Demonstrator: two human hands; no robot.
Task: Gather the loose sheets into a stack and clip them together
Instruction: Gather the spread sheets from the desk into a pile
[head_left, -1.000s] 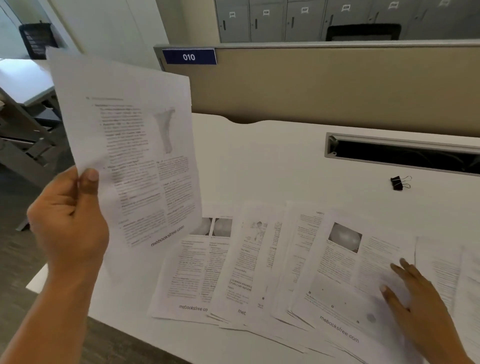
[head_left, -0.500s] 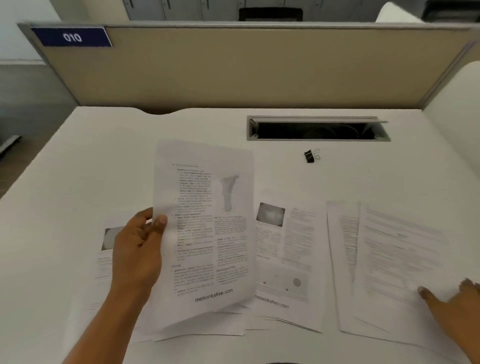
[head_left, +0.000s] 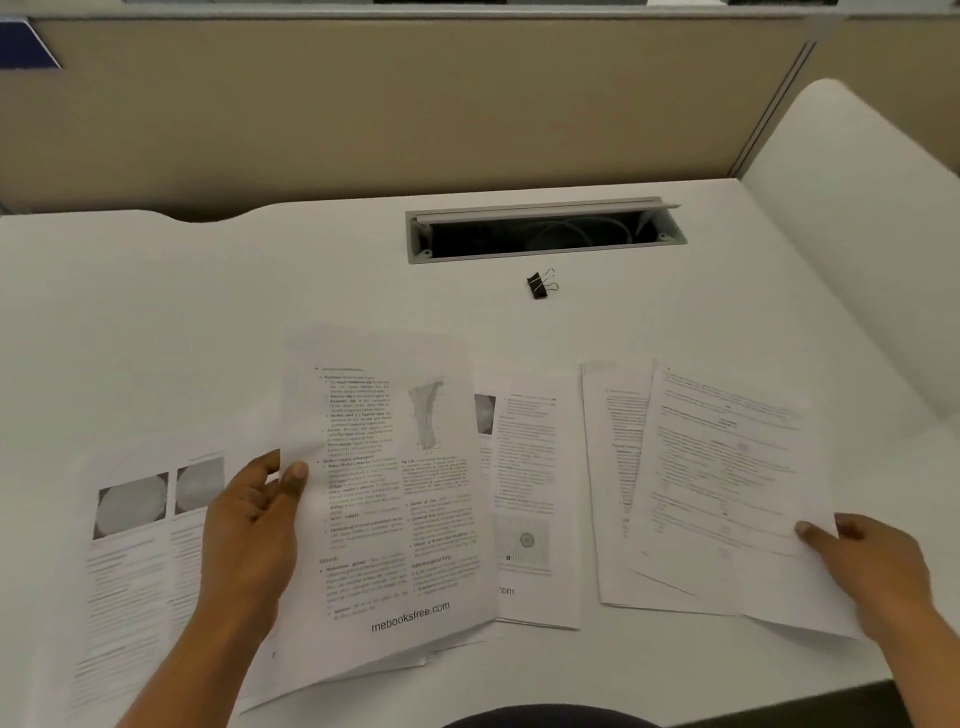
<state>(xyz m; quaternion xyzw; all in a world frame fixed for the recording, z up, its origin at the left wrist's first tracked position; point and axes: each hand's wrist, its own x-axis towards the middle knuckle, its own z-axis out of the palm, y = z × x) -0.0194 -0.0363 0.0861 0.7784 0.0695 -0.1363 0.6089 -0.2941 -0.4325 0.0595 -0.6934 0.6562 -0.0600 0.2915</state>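
Observation:
Printed sheets lie spread across the white desk (head_left: 260, 291). My left hand (head_left: 254, 525) pinches the left edge of one printed sheet (head_left: 395, 493), thumb on top, holding it just above the overlapping sheets in the middle. At the far left lies a sheet with two round grey pictures (head_left: 135, 551). A sheet with a small circle figure (head_left: 530, 493) shows to the right of the held one. My right hand (head_left: 872, 571) grips the lower right edge of the top sheet of two (head_left: 727, 467) on the right. A black binder clip (head_left: 540, 285) sits alone farther back.
An open cable slot (head_left: 540, 234) is set in the desk just behind the clip. A beige partition (head_left: 415, 104) closes the back. A second white desk surface (head_left: 857, 234) adjoins on the right. The near desk edge runs below the sheets.
The left hand has brought its sheet down from the air at the left to the middle pile. The right hand has moved from the middle sheets to the right pair and taken hold.

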